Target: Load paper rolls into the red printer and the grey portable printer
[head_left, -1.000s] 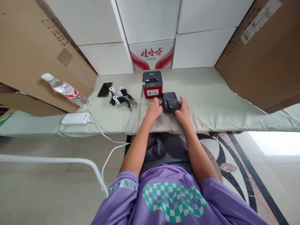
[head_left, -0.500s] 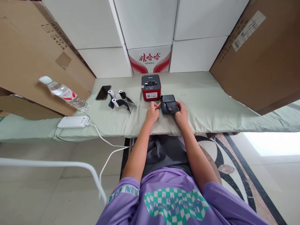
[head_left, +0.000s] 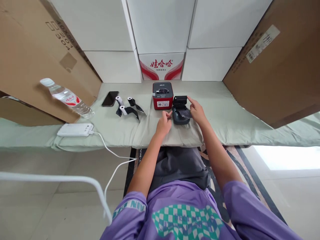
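**Inspector:** Start at the grip. The right hand (head_left: pixel 197 111) has its fingers closed lightly on the right edge of the small black clamshell printer (head_left: pixel 180 115), with the index finger stretched up to the raised black lid (head_left: pixel 180 100). The left hand (head_left: pixel 163 122) presses its fingertips against the printer's left side, steadying rather than clasping it. Whether the thumb wraps underneath, I cannot tell.

**Clerk:** And where does the printer sit?

**Inspector:** On the pale green padded cloth (head_left: pixel 225 113) covering the table, near the front edge, just beside and in front of the red-and-black boxy label printer (head_left: pixel 162 96). The lid stands open toward the back and the paper bay shows dark inside.

**Clerk:** Anything else close by?

**Inspector:** To the left lie three small white paper rolls with black tails (head_left: pixel 126 106), then a black smartphone (head_left: pixel 110 98). Further left are a clear plastic water bottle (head_left: pixel 66 98) on its side, propped against a brown cardboard sheet, and a white power bank (head_left: pixel 74 130) with its white cable (head_left: pixel 112 163) hanging over the edge.

**Clerk:** Risks?

**Inspector:** In my judgement, three. The hold is by fingertips only on soft padding, so a firm push on the lid could slide the printer toward the front edge. An overextended lid could strain the hinge. A forearm sweeping leftward could scatter the loose rolls.
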Demonstrator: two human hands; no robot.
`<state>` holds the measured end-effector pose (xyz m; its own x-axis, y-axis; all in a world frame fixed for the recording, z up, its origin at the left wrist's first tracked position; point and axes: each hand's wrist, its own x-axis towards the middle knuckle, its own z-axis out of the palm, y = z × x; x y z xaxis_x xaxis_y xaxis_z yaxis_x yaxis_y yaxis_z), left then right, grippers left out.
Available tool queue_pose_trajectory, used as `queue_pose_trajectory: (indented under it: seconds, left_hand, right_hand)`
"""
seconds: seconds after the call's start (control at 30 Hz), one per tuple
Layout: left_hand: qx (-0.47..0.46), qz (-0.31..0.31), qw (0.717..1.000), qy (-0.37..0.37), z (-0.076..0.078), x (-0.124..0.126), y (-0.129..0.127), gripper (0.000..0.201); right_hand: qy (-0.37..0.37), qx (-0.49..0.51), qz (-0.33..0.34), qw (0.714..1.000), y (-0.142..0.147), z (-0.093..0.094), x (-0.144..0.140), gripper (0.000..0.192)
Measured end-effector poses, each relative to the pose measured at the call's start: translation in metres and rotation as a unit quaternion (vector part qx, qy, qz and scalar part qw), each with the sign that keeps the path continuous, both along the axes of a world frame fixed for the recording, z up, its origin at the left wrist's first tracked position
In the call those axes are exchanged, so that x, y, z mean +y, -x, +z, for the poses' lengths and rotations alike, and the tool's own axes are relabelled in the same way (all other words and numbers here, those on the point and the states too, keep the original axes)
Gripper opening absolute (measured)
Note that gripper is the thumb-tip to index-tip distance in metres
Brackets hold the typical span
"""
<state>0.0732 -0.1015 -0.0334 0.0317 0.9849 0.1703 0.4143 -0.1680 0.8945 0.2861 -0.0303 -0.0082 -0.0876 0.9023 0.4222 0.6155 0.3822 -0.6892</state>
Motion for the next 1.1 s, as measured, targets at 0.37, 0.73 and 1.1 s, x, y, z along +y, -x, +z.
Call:
queue_pose_trajectory:
  seconds: [0.37, 0.73, 1.1]
  left_hand:
    - [0.078, -0.005, 0.997, 0.012, 0.002, -0.004, 0.001, 0.031]
    - [0.047, -0.001, 0.999, 0.016, 0.0, 0.0, 0.0, 0.036]
    - [0.055, -0.002, 0.998, 0.023, 0.005, -0.001, -0.002, 0.039]
  right_hand:
    - [0.018, -0.054, -0.051, 0.997, 0.012, 0.016, 0.044, 0.064]
    - [0.119, -0.282, 0.056, 0.95, 0.016, 0.026, 0.064, 0.007]
    - [0.187, -0.228, 0.114, 0.949, 0.004, 0.077, 0.064, 0.022]
